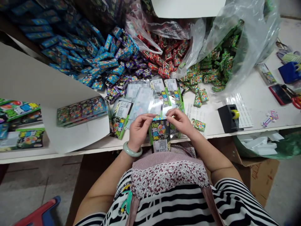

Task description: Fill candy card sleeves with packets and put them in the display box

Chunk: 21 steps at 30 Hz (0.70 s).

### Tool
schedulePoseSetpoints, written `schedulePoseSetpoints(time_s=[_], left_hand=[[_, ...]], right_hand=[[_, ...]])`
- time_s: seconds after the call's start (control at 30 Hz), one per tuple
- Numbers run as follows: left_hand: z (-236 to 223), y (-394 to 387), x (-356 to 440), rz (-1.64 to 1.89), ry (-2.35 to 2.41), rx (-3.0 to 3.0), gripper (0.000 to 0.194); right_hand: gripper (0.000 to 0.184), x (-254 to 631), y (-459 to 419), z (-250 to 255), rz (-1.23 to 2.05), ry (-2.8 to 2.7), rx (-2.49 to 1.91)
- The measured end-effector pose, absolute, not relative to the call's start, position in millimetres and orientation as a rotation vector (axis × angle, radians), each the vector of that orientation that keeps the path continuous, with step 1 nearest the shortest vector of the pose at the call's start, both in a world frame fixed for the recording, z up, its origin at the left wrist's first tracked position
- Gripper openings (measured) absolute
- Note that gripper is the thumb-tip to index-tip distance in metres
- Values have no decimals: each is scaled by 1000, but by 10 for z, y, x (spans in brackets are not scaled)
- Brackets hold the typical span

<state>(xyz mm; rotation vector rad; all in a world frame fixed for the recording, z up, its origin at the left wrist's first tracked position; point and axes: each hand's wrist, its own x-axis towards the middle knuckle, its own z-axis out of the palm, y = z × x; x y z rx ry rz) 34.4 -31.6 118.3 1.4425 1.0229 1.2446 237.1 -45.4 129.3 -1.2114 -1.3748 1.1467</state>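
Observation:
My left hand (139,130) and my right hand (179,121) both pinch the top edge of a clear printed candy bag (160,133) held upright over the table's front edge. A pale green bangle (132,151) circles my left wrist. Just behind the hands lie several flat empty printed bags (150,97). Farther back are heaps of small candy packets: blue ones (101,53), red ones (166,53) and green ones (211,69) spilling from a clear plastic sack.
A black tape dispenser (229,117) stands right of my hands. A stack of filled bags (82,111) lies on white card to the left, more at the far left (20,124). A red phone (280,93) lies far right. A cardboard box (256,172) sits below.

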Motion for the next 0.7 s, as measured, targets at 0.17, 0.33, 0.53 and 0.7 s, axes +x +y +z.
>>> schedulePoseSetpoints(time_s=[0.17, 0.33, 0.53, 0.7], left_hand=[[1252, -261, 362, 1224, 1013, 1408, 18], [1362, -235, 347, 1179, 1018, 1464, 11], [1469, -146, 387, 1116, 1105, 1401, 15], [1449, -158, 299, 1105, 954, 1437, 17]], right_hand=[[19, 2403, -413, 1355, 1188, -1396, -1219], [19, 2376, -431, 1455, 1169, -1493, -1206], [20, 2323, -281, 1542, 1468, -1360, -1271], [17, 2351, -275, 1612, 1409, -1506, -1270]])
